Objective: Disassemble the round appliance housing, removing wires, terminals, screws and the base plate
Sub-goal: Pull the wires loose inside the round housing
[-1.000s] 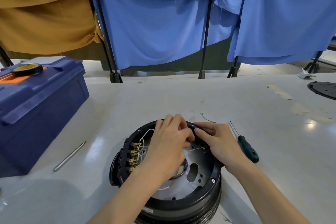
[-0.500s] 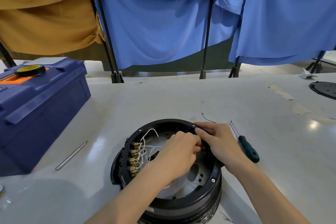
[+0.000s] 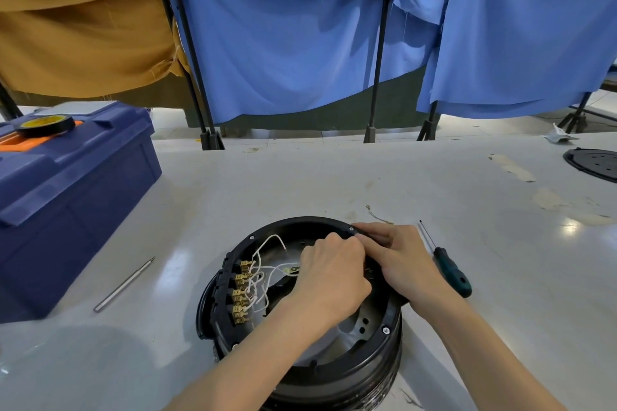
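The black round housing stands open side up at the table's near edge. Inside it on the left, several brass terminals sit in a row, with loose white wires curling off them. Small screws sit in the rim. My left hand reaches inside to the far right wall with its fingers curled. A white wire runs in under it, and the fingertips are hidden. My right hand grips the far right rim, its fingertips touching those of the left.
A green-handled screwdriver lies just right of the housing, a thin metal rod to its left. A blue toolbox with a tape roll on top stands at the left. A black round plate lies far right. Curtains hang behind.
My left hand has come off the far rim and moved down into the housing, toward the right wall. My right hand has stayed on the rim.
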Demonstrator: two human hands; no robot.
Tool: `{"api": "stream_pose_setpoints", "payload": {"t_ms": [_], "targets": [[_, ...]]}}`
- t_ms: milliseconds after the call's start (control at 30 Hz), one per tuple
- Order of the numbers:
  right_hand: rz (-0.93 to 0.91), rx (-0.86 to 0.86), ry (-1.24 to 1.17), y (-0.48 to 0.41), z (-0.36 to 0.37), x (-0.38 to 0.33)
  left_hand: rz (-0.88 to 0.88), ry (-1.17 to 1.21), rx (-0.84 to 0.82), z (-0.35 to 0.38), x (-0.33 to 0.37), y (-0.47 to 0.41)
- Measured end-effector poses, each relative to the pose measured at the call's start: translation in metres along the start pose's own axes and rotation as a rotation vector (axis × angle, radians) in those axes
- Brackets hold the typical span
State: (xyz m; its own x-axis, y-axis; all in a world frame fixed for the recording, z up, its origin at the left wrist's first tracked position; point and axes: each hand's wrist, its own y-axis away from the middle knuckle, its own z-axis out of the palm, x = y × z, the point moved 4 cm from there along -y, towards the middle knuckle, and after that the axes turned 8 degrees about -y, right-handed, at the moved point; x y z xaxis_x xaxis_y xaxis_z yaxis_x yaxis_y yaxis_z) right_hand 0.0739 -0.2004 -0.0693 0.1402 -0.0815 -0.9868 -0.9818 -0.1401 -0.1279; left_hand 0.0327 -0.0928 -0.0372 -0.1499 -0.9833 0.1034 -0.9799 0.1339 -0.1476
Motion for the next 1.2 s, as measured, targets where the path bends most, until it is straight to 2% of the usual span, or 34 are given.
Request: {"api": "stream_pose_setpoints", "payload": {"t_ms": [733,833,900,1100,1200], "targets": [[-0.026,-0.016,-0.001,0.002,0.0,-0.003,0.056,-0.128,0.002,-0.002,0.003,0.003],[-0.007,-0.025,-0.012,0.002,0.001,-0.003,0.006,-0.161,0.041,-0.003,-0.016,0.008],[0.001,-0.007,0.002,0.002,0.002,-0.004,-0.04,-0.107,0.055,-0.004,-0.029,0.01],[-0.011,-0.026,0.02,0.003,0.003,-0.003,-0.026,0.192,0.069,-0.003,-0.019,0.006],[-0.044,-0.018,-0.072,0.005,0.001,-0.007,-0.036,0.311,0.118,-0.003,-0.026,0.005]]}}
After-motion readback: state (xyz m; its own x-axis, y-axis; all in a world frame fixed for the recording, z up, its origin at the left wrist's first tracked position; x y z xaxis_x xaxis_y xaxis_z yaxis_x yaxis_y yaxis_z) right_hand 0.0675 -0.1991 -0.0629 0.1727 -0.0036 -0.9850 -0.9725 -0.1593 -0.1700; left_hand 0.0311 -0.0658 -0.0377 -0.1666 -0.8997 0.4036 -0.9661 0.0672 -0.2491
